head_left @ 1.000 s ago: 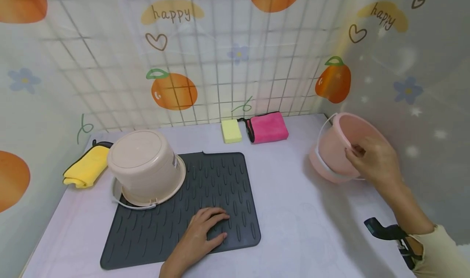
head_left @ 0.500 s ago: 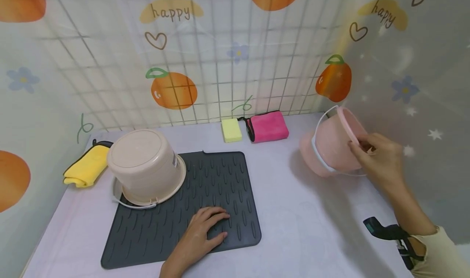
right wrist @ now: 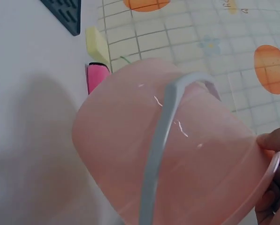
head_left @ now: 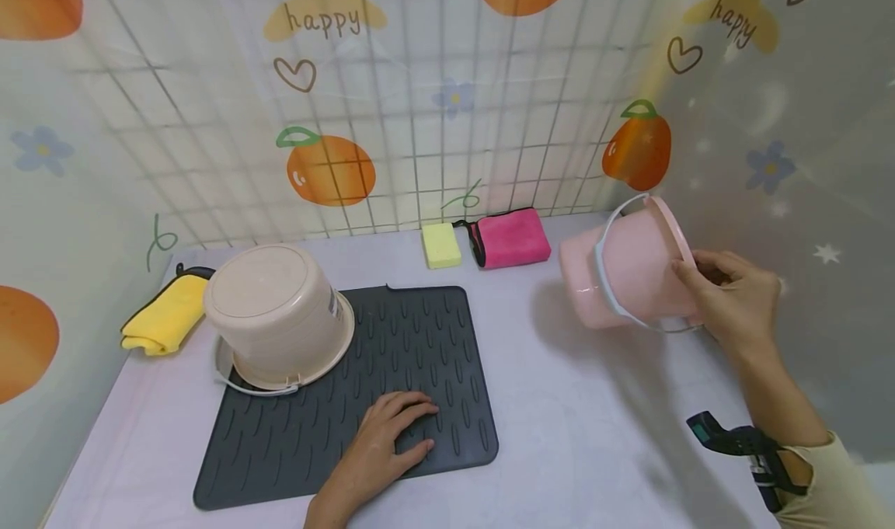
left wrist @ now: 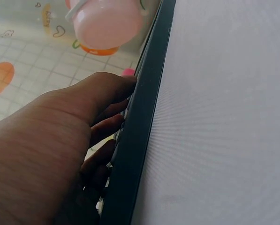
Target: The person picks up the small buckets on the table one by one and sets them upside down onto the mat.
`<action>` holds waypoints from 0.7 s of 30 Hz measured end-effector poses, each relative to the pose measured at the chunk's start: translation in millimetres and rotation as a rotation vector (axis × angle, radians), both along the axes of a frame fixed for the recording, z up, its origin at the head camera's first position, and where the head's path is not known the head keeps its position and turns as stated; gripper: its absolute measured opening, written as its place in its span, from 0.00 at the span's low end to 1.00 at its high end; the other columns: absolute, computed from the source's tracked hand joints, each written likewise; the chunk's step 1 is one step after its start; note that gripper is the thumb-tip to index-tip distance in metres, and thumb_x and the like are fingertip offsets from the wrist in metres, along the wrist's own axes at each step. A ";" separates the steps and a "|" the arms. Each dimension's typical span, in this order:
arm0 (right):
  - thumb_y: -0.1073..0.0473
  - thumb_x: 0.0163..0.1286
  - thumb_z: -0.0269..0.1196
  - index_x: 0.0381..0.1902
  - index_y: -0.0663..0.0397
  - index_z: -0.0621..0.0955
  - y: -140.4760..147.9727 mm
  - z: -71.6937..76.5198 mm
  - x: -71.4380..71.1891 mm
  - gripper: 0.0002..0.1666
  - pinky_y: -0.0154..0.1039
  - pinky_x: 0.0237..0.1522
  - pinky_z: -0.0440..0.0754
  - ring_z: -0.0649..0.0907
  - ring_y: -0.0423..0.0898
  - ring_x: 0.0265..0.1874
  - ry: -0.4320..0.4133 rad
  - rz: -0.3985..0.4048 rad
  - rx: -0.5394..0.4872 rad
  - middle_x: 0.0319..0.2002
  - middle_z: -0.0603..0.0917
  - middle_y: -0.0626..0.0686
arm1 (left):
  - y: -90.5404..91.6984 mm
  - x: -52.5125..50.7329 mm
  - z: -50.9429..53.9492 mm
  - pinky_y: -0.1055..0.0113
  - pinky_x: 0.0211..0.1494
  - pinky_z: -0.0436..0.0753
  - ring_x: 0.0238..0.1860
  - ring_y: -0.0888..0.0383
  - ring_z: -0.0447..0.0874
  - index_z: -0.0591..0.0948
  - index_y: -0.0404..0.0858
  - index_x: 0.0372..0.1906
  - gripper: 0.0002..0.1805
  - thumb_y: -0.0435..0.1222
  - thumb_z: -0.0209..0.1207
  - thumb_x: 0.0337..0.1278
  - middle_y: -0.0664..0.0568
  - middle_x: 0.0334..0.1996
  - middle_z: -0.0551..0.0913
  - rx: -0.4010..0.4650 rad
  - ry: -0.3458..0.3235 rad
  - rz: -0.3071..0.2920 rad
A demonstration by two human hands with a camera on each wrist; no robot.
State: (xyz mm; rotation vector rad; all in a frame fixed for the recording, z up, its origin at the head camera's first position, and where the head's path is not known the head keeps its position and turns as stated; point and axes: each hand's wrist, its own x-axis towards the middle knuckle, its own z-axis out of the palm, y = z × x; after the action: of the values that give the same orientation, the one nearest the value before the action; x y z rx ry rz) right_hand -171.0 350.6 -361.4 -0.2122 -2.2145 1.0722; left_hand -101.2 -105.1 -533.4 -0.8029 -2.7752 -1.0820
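Observation:
In the head view my right hand (head_left: 740,300) grips the rim of a pink bucket (head_left: 643,269), thumb on the outer wall and fingers over the edge. The bucket is tilted onto its side, its base toward the left, with a shadow on the table below; its pale handle (head_left: 610,280) hangs round the wall. The right wrist view shows the bucket (right wrist: 168,140) and the pinching thumb (right wrist: 275,138). My left hand (head_left: 381,443) rests on a dark ridged mat (head_left: 419,358), fingers spread and slightly bent. A beige bucket (head_left: 273,319) stands upside down on the mat's left part.
A folded yellow cloth (head_left: 166,314) lies left of the beige bucket. Near the back edge lie a pale yellow block (head_left: 440,246) and a pink pouch-like cloth (head_left: 513,238). Printed curtains (head_left: 391,109) hang over a wire grid behind, and another grey curtain (head_left: 839,319) closes off the right side.
The pink bucket has moved left and slightly up, and its mouth has turned away to the right. My right hand has turned with it. The left hand stays on the mat.

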 end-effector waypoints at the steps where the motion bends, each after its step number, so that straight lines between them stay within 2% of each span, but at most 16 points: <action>1: 0.60 0.60 0.75 0.44 0.69 0.87 -0.5 0.1 -0.2 0.19 0.18 0.28 0.75 0.78 0.29 0.24 -0.016 -0.005 -0.036 0.25 0.78 0.26 | -0.2 0.2 0.4 0.43 0.63 0.67 0.65 0.57 0.66 0.83 0.55 0.58 0.22 0.46 0.71 0.57 0.65 0.61 0.75 0.000 0.001 0.000; 5: 0.56 0.60 0.75 0.47 0.67 0.87 -3.6 -0.6 -2.2 0.23 0.19 0.29 0.77 0.80 0.33 0.27 -0.080 -0.025 -0.176 0.27 0.81 0.29 | -0.5 0.7 1.5 0.43 0.62 0.67 0.65 0.57 0.66 0.83 0.54 0.58 0.23 0.45 0.71 0.56 0.65 0.61 0.75 -0.001 0.003 0.003; 9: 0.53 0.61 0.75 0.50 0.64 0.87 -7.1 -2.1 -4.1 0.25 0.20 0.32 0.78 0.80 0.36 0.30 -0.123 -0.032 -0.260 0.29 0.83 0.31 | -0.4 0.9 3.1 0.43 0.63 0.67 0.65 0.57 0.66 0.83 0.54 0.57 0.22 0.45 0.71 0.56 0.65 0.61 0.75 -0.007 -0.003 0.010; 13: 0.50 0.61 0.74 0.53 0.58 0.87 -9.4 -2.5 -4.4 0.26 0.21 0.33 0.79 0.80 0.39 0.34 -0.163 -0.028 -0.333 0.33 0.84 0.35 | 2.1 -1.9 9.6 0.46 0.62 0.70 0.63 0.61 0.68 0.83 0.56 0.57 0.21 0.46 0.71 0.57 0.69 0.59 0.74 0.033 -0.044 0.054; 17: 0.52 0.59 0.75 0.52 0.57 0.87 -12.2 -2.8 -5.8 0.25 0.22 0.34 0.80 0.79 0.41 0.36 -0.152 -0.007 -0.447 0.34 0.85 0.39 | 7.5 -12.7 22.6 0.47 0.60 0.73 0.60 0.63 0.72 0.82 0.57 0.58 0.23 0.48 0.70 0.57 0.72 0.57 0.75 0.132 -0.018 0.125; 21: 0.55 0.56 0.78 0.47 0.59 0.89 -17.8 -6.1 -8.7 0.23 0.23 0.34 0.81 0.79 0.43 0.35 -0.100 0.018 -0.541 0.30 0.86 0.40 | 11.0 -29.0 36.5 0.48 0.60 0.75 0.60 0.62 0.74 0.80 0.56 0.62 0.27 0.49 0.71 0.56 0.69 0.57 0.75 0.223 0.028 0.124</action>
State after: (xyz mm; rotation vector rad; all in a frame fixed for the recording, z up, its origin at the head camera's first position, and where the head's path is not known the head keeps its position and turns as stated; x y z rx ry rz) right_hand -179.7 332.8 -367.5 -0.4873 -1.9662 1.6859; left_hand -130.1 -94.1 -496.9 -0.6062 -2.5802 -1.3139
